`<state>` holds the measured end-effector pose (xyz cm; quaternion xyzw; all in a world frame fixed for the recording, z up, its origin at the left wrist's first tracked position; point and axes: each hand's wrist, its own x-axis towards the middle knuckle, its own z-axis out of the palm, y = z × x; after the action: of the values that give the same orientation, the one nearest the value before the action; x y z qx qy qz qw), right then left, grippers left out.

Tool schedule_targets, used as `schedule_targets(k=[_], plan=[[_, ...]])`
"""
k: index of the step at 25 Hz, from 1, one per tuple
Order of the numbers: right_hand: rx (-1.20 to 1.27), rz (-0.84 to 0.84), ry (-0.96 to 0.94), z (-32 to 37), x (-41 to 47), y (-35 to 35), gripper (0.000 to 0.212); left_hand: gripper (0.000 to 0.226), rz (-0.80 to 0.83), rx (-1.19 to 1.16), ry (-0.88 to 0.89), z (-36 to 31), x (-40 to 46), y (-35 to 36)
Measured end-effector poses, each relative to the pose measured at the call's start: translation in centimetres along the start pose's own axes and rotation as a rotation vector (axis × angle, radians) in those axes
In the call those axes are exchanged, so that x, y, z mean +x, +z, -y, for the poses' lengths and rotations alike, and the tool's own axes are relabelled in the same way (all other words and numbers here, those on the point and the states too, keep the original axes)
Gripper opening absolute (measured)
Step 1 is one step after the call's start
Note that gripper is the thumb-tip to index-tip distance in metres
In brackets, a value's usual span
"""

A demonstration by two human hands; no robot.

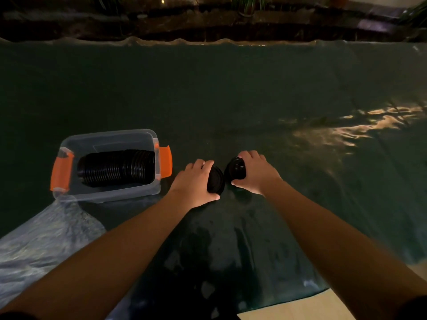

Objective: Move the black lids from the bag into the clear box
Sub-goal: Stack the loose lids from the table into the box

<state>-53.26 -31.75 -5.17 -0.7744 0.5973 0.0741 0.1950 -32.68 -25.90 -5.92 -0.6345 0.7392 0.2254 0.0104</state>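
At mid-frame, just below centre, both hands meet over the dark green worktop (231,88). The left hand (193,181) grips a short stack of lids (216,181) on edge, thumb under the stack and fingers (203,163) curled over its top. The right hand (255,173) holds a second stack (235,168) the same way, its fingers curled round it. The two stacks stand just beside each other, barely apart. To the left sits the box (111,192), clear with orange latches (61,173), holding a long row of lids (115,168) lying on its side. Touching the box's lower left corner, the crumpled clear bag (46,239) spreads toward the lower left of the frame.
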Motion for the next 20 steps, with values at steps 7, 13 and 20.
schedule_targets(k=[7,13,20], plan=[[-0.014,0.101,-0.003,0.0,0.5,0.9,0.098,0.114,0.041,-0.022,-0.032,0.3,0.7,2.0],[0.115,-0.002,-0.037,1.7,-1.0,-0.7,0.094,0.144,0.068,-0.294,-0.156,1.2,-0.1,2.4],[0.035,0.069,-0.198,7.1,-1.8,0.8,0.092,0.109,0.021,-0.492,-0.229,2.7,-2.0,2.5]])
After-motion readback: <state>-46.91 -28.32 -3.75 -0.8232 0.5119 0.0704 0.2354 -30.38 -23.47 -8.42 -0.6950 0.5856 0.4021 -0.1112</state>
